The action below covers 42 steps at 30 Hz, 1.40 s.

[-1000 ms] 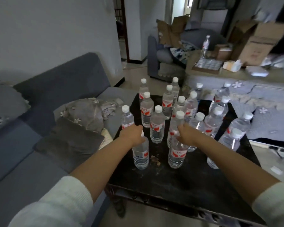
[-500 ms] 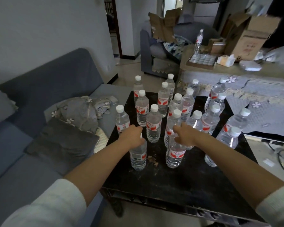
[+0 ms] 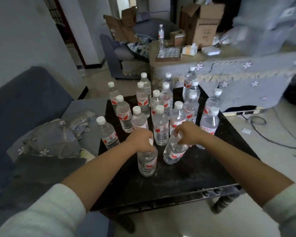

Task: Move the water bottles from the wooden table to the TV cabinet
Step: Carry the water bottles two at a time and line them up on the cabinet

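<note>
My left hand [image 3: 140, 138] has its grip curled over the neck of the nearest water bottle [image 3: 147, 162], which stands upright on the dark desk [image 3: 186, 171] close to the front edge; its white cap peeks out between my fingers. My right hand [image 3: 188, 132] has its grip wrapped round the cap and neck of a second bottle [image 3: 173, 152], which is tilted, base toward me and to the left, top leaning away to the right. I cannot tell whether its base touches the desk. The two held bottles sit just beside each other. Behind them the other bottles [image 3: 160, 124] stand upright in a loose cluster across the desk, all clear with white caps and red labels. A grey sofa [image 3: 24, 106] lies to my left, touching the desk's side. Beyond the desk, a cloth-covered cabinet [image 3: 246, 77] carries one lone bottle [image 3: 161, 35] and cardboard boxes [image 3: 203, 26].
</note>
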Motion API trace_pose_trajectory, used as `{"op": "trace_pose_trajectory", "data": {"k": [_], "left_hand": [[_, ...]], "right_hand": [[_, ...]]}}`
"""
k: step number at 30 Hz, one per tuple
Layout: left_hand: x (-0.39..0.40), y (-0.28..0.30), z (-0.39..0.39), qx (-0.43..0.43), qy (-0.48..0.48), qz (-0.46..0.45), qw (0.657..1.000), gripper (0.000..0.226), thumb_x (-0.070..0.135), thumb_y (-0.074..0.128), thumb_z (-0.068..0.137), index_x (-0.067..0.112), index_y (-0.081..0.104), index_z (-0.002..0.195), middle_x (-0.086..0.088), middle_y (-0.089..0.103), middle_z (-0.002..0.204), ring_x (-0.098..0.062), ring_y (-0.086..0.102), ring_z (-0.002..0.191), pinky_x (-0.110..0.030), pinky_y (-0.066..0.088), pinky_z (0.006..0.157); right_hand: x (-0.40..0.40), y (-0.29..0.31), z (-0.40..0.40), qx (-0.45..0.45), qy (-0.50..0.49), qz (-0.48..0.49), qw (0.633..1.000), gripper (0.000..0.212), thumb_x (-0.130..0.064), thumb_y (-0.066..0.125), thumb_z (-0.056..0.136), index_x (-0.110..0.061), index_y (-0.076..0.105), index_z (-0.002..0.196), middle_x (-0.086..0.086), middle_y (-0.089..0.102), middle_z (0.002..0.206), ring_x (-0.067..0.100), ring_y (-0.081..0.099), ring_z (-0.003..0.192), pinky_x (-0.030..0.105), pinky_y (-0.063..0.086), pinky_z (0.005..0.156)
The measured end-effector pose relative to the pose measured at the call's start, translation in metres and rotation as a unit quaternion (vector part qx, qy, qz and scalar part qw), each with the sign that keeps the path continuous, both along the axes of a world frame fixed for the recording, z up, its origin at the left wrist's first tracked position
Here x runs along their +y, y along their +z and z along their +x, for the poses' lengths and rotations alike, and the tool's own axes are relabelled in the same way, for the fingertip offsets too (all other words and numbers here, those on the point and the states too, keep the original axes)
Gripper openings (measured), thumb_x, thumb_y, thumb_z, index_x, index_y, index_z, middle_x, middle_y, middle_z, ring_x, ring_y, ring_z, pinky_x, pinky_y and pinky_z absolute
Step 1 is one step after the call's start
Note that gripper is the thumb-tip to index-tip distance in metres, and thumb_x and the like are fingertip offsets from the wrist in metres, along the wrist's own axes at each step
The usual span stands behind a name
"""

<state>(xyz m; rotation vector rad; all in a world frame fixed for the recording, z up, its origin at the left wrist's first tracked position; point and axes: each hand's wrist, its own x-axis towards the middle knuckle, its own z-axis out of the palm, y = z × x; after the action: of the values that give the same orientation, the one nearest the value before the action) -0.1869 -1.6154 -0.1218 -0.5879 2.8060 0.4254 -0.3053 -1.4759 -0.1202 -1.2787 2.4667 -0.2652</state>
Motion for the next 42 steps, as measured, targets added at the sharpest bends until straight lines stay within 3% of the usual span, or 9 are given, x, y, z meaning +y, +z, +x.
{"op": "trace_pose_trajectory", "data": {"k": [6, 10, 14, 19, 24, 28, 33, 38, 42], "left_hand": [[0.05, 0.008, -0.03, 0.034, -0.169, -0.011, 0.985, 0.034, 0.027, 0.07, 0.078, 0.006, 0.067, 0.104, -0.012, 0.065, 0.11, -0.026, 0.059, 0.104, -0.031, 0.047, 0.081], [0.11, 0.014, -0.053, 0.056, -0.273, 0.002, 0.96, 0.028, 0.023, 0.07, 0.075, 0.011, 0.068, 0.1, -0.009, 0.066, 0.108, -0.027, 0.061, 0.101, -0.031, 0.048, 0.081], [0.185, 0.025, -0.079, 0.074, -0.337, 0.072, 0.936, 0.028, 0.018, 0.072, 0.075, 0.009, 0.068, 0.101, -0.008, 0.066, 0.111, -0.024, 0.06, 0.105, -0.025, 0.041, 0.076], [0.306, 0.036, -0.101, 0.056, -0.442, 0.146, 0.883, 0.031, 0.014, 0.072, 0.076, 0.005, 0.067, 0.105, -0.011, 0.066, 0.109, -0.022, 0.058, 0.095, -0.023, 0.038, 0.072], [0.434, 0.041, -0.114, 0.032, -0.523, 0.141, 0.84, 0.031, 0.012, 0.07, 0.076, 0.01, 0.068, 0.107, 0.004, 0.047, 0.067, -0.014, 0.047, 0.064, -0.016, 0.034, 0.046], [0.538, 0.04, -0.121, 0.029, -0.582, 0.115, 0.804, 0.028, 0.014, 0.069, 0.078, 0.01, 0.068, 0.106, 0.002, 0.048, 0.071, -0.015, 0.046, 0.079, -0.017, 0.031, 0.051], [0.642, 0.04, -0.138, 0.012, -0.596, 0.114, 0.795, 0.028, 0.013, 0.067, 0.079, 0.01, 0.065, 0.107, 0.006, 0.042, 0.067, -0.011, 0.042, 0.062, -0.018, 0.029, 0.047], [0.733, 0.043, -0.163, 0.006, -0.6, 0.143, 0.787, 0.023, 0.012, 0.067, 0.079, 0.011, 0.065, 0.102, 0.002, 0.052, 0.09, -0.015, 0.049, 0.083, -0.019, 0.034, 0.053], [0.801, 0.037, -0.193, 0.009, -0.615, 0.137, 0.776, 0.024, 0.014, 0.067, 0.079, 0.009, 0.066, 0.103, -0.002, 0.056, 0.103, -0.019, 0.052, 0.092, -0.024, 0.04, 0.073]], "right_hand": [[0.071, 0.016, 0.018, -0.002, -0.157, -0.02, 0.987, 0.034, -0.012, 0.069, 0.077, -0.007, 0.065, 0.111, 0.015, 0.064, 0.087, 0.023, 0.062, 0.079, 0.027, 0.047, 0.08], [0.149, 0.023, 0.038, 0.027, -0.277, -0.01, 0.96, 0.036, -0.018, 0.067, 0.079, -0.011, 0.064, 0.114, 0.011, 0.058, 0.106, 0.026, 0.056, 0.109, 0.026, 0.042, 0.086], [0.235, 0.034, 0.06, 0.035, -0.416, -0.023, 0.908, 0.034, -0.017, 0.067, 0.079, -0.011, 0.065, 0.113, 0.011, 0.057, 0.109, 0.028, 0.057, 0.106, 0.027, 0.043, 0.078], [0.35, 0.043, 0.085, 0.043, -0.56, -0.031, 0.827, 0.033, -0.018, 0.067, 0.079, -0.011, 0.066, 0.112, -0.001, 0.049, 0.083, 0.018, 0.046, 0.089, 0.021, 0.034, 0.058], [0.46, 0.039, 0.102, 0.027, -0.647, -0.053, 0.76, 0.033, -0.015, 0.07, 0.076, -0.008, 0.067, 0.108, 0.009, 0.061, 0.107, 0.026, 0.056, 0.106, 0.031, 0.044, 0.083], [0.549, 0.043, 0.108, 0.012, -0.67, -0.058, 0.74, 0.031, -0.013, 0.069, 0.077, -0.007, 0.068, 0.107, 0.008, 0.062, 0.117, 0.025, 0.056, 0.109, 0.028, 0.043, 0.084], [0.644, 0.052, 0.107, 0.017, -0.7, -0.064, 0.711, 0.029, -0.015, 0.069, 0.078, -0.008, 0.068, 0.106, 0.007, 0.063, 0.111, 0.019, 0.052, 0.095, 0.029, 0.044, 0.086], [0.731, 0.049, 0.096, 0.018, -0.753, -0.109, 0.649, 0.03, -0.012, 0.071, 0.075, -0.007, 0.069, 0.105, 0.003, 0.052, 0.092, 0.014, 0.05, 0.064, 0.013, 0.042, 0.046], [0.794, 0.041, 0.075, 0.009, -0.779, -0.14, 0.611, 0.029, -0.008, 0.071, 0.075, -0.006, 0.068, 0.104, 0.006, 0.053, 0.091, 0.009, 0.043, 0.052, 0.013, 0.037, 0.036]]}}
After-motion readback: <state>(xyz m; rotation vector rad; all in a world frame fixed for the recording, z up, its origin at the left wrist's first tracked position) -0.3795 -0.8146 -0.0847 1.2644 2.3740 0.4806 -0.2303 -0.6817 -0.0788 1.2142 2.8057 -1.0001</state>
